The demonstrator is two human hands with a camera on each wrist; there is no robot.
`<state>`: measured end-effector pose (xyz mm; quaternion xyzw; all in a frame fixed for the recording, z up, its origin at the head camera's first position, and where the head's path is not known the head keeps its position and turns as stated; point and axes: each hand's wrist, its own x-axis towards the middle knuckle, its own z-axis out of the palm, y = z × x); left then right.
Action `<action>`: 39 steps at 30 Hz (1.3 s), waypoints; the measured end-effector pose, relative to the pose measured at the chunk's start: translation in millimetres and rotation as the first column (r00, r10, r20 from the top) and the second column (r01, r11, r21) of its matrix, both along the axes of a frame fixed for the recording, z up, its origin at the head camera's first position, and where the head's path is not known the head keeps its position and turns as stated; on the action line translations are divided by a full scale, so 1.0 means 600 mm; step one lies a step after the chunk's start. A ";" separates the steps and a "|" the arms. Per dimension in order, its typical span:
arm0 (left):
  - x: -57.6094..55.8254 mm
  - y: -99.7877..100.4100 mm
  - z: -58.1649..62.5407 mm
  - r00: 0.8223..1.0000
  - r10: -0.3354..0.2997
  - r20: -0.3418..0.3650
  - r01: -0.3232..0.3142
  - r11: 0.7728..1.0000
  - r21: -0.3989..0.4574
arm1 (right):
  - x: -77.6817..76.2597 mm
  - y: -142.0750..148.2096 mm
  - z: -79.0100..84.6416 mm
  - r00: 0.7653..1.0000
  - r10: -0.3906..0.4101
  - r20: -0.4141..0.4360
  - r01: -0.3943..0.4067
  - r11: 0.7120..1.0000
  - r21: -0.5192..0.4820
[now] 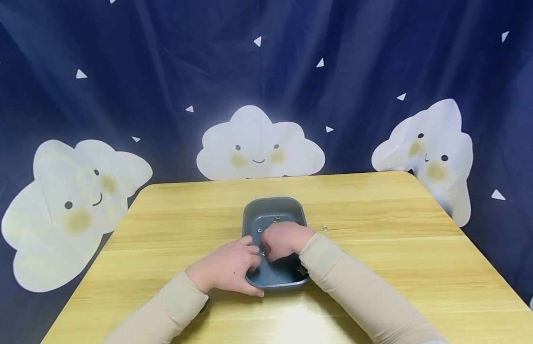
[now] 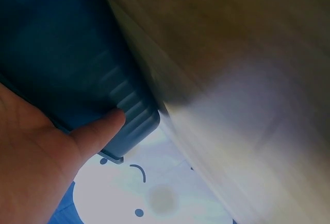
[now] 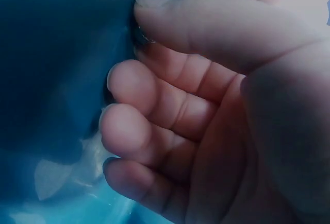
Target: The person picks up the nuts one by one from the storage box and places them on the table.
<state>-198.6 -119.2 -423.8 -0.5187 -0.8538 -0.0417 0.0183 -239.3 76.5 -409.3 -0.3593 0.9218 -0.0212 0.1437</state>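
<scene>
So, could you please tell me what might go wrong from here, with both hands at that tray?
The small metal piece apparently pinched by the right hand might slip, since little of it shows between thumb and forefinger. If the left hand jerks the tray by its rim, the loose metal bits inside could slide. The right sleeve might brush the stray bit on the table.

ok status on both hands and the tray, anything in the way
Left hand gripping tray rim. Right hand inside, hold unclear. Small metal pieces in tray, another piece on table. Nothing seen blocking.
</scene>
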 end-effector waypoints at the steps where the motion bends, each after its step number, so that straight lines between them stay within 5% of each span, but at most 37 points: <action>1: 0.000 0.000 0.000 1.000 -0.001 -0.002 0.001 1.000 0.000 | 0.000 0.000 -0.001 1.000 0.002 0.001 -0.002 1.000 0.000; 25: -0.002 -0.001 0.002 1.000 -0.006 0.011 0.006 1.000 0.008 | -0.010 0.007 0.000 0.998 0.059 -0.006 -0.059 0.988 -0.144; 39: -0.011 0.001 0.000 0.995 -0.051 0.088 0.049 0.998 0.032 | -0.022 0.032 0.012 0.997 0.021 -0.075 -0.048 0.927 -0.373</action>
